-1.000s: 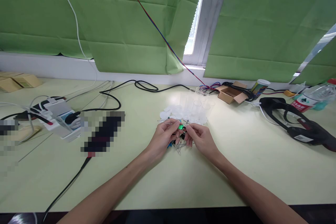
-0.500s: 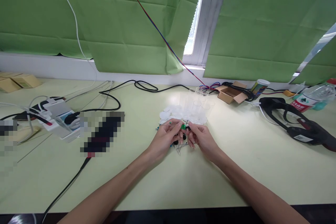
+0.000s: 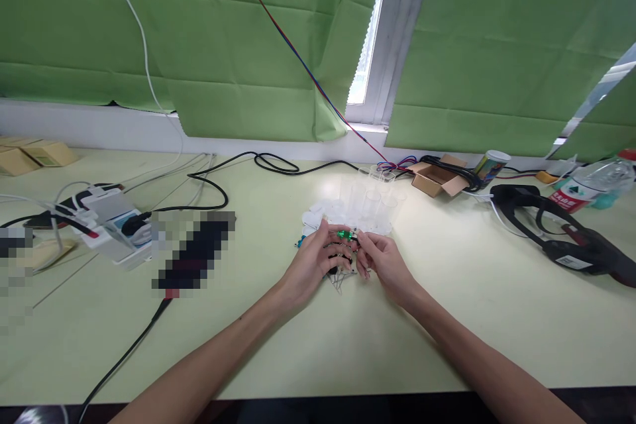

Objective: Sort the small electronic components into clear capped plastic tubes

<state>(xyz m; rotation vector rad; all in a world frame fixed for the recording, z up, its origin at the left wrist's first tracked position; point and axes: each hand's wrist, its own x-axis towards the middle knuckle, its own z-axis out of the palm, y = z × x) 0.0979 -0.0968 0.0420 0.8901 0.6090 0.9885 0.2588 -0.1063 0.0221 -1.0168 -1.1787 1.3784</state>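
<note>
A small green translucent piece with a black end [image 3: 344, 234] is pinched at its right end by the thumb and finger of my right hand [image 3: 385, 258]. My left hand [image 3: 309, 262] is open beside it, thumb raised and fingers spread, with the green piece just in front of the fingers; whether they touch cannot be made out. Thin metal rods [image 3: 338, 283] and dark round bits lie below the hands, partly hidden by the fingers. Small blue pieces [image 3: 301, 241] sit left of my left hand. Behind both hands are whitish round pieces [image 3: 322, 209] and upright clear cups [image 3: 371, 201].
An open cardboard box [image 3: 435, 180], a can [image 3: 491, 167] and a plastic bottle [image 3: 591, 184] stand at the back right, near a black headset-like device [image 3: 561, 238]. At left are a white power strip [image 3: 116, 228], a black cable [image 3: 223, 192] and a blurred dark device [image 3: 196, 253].
My left thumb has lifted off the green piece and the left fingers have spread. The right hand stays nearly in place, pinching the piece. A thin rod near the left thumb no longer shows.
</note>
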